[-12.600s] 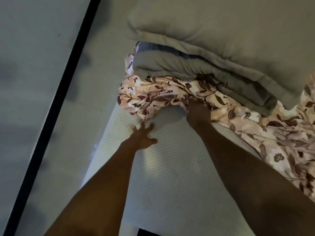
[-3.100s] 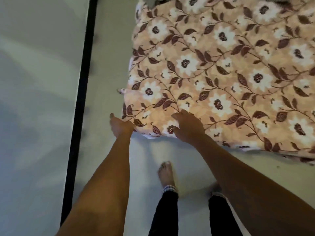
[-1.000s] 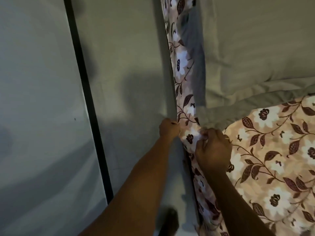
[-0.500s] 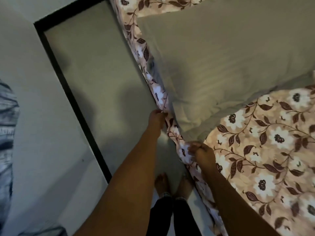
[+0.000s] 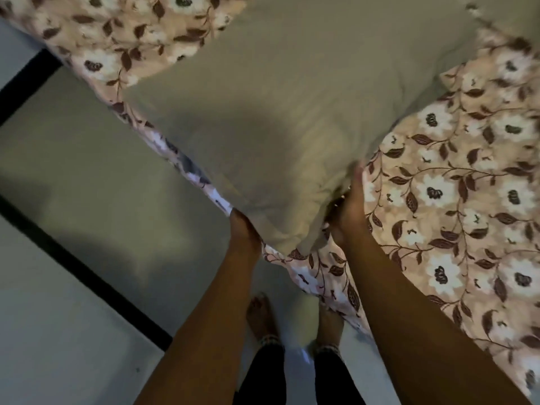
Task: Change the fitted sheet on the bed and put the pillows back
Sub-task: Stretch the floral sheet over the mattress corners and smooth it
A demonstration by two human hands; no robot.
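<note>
A peach fitted sheet (image 5: 455, 182) with brown leaves and white flowers covers the bed. A large grey-green pillow (image 5: 286, 92) lies across it, its near corner hanging over the bed's edge. My left hand (image 5: 244, 232) is at the bed's side edge under that corner, fingers hidden beneath the pillow and sheet. My right hand (image 5: 349, 209) presses against the pillow's right near edge, fingers tucked into the fabric. The grip of both hands is partly hidden.
Pale floor (image 5: 96, 185) runs along the left of the bed, crossed by a black frame line (image 5: 87, 270). My bare feet (image 5: 261, 317) and dark trouser legs stand close against the bedside.
Both hands have left the sheet's edge and moved to the pillow's near corner. The view has swung right, and the pillow now sits lower and nearer to me.
</note>
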